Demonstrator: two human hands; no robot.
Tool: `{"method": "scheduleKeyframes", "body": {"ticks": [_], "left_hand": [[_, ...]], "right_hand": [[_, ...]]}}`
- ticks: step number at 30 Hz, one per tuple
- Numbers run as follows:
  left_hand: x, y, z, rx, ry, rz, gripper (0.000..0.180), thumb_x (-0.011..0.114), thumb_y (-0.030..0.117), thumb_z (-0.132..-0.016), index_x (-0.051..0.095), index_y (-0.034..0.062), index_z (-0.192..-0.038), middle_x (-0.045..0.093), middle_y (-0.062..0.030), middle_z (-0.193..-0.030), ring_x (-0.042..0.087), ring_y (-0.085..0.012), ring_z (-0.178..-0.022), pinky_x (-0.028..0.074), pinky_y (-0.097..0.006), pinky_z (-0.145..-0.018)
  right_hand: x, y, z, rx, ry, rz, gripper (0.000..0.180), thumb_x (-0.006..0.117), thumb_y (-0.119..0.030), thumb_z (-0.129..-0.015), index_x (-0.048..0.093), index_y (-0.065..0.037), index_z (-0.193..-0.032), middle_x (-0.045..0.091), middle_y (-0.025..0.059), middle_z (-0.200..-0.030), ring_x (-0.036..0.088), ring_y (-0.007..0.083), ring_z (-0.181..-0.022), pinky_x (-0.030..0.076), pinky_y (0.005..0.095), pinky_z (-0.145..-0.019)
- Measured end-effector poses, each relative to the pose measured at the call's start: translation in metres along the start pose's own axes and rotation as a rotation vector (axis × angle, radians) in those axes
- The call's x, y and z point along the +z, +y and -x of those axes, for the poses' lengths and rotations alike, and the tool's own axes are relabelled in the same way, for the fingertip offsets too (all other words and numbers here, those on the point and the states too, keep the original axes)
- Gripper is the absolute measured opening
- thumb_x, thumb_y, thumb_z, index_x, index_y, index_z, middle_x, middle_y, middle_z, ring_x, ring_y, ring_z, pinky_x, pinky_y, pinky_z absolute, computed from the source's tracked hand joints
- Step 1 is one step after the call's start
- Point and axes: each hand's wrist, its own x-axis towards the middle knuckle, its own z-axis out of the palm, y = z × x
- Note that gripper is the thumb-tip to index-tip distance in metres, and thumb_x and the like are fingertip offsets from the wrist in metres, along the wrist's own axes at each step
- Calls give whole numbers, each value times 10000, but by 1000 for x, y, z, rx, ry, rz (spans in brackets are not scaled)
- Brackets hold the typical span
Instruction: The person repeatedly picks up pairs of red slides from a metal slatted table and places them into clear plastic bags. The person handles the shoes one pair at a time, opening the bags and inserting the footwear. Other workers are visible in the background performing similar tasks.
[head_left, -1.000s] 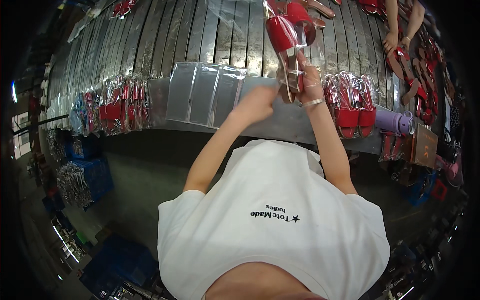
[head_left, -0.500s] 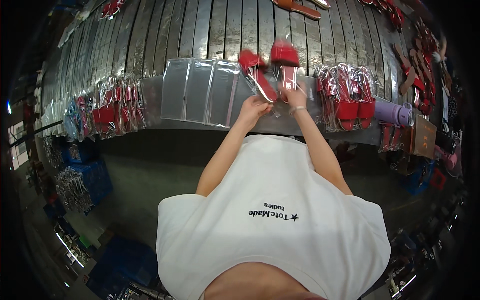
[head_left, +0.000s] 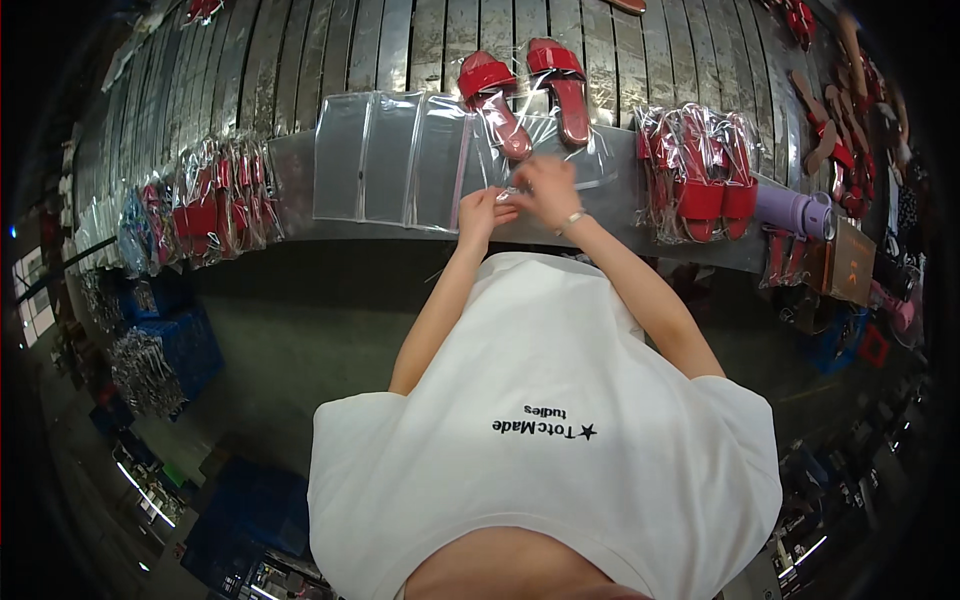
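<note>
View from above of a person in a white shirt [head_left: 545, 430] standing at a long metal table [head_left: 300, 170]. The left hand [head_left: 482, 212] and the right hand [head_left: 545, 190] meet at the near edge of the table, both with fingers drawn narrow and pinched on the lower edge of a clear plastic bag [head_left: 560, 155] that lies flat on the tabletop (a thin bracelet sits on the right wrist). Two red sandals lie on the table just beyond the hands: the left sandal [head_left: 493, 100] rests partly on the bag and is angled toward the hands, and the right sandal [head_left: 562, 85] lies straighter, just beside it. To the left of the hands, a row of empty clear bags [head_left: 385, 155] is spread flat, overlapping one another. Further left, a pile of bagged red sandals [head_left: 205, 205] rests near the table edge; a similar bagged pile [head_left: 700, 175] stands to the right of the hands. Beyond that pile a purple roll [head_left: 790, 212] lies at the table's end, with a brown box [head_left: 848, 262] just beside it. Blue crates [head_left: 165, 330] stand on the floor, lower left.
</note>
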Motion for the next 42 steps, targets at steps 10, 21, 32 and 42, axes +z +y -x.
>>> {"method": "scheduleKeyframes", "body": {"ticks": [10,21,32,42], "left_hand": [[-40,21,32,176,44,-210,253,438,137,-942,587,-61,-993,665,-139,-894,669,-203,-773,551,-270,-633],[-42,53,-31,921,-203,-1279,110,559,67,-819,595,87,-921,637,-57,-782,629,-248,-785,496,-360,-760],[142,101,38,509,-403,-304,197,514,156,-926,613,13,-835,588,-31,-629,525,-76,-541,401,-225,-531],[230,39,-42,152,-691,-760,372,606,191,-878,467,-12,-1157,652,-84,-877,633,-163,-865,492,-246,-731]], "right_hand": [[-37,128,246,354,-677,211,235,550,-161,-838,588,10,-994,579,202,-1062,562,345,-963,429,441,-861],[-53,94,11,185,65,-365,123,568,-54,-808,598,-45,-927,610,157,-958,609,256,-793,496,333,-732],[-187,93,74,560,533,-1347,199,514,-189,-948,602,-11,-958,571,-27,-767,505,39,-675,433,212,-622],[-176,239,168,993,561,-376,320,733,-279,-775,640,18,-705,523,3,-557,425,51,-544,365,252,-494]]}}
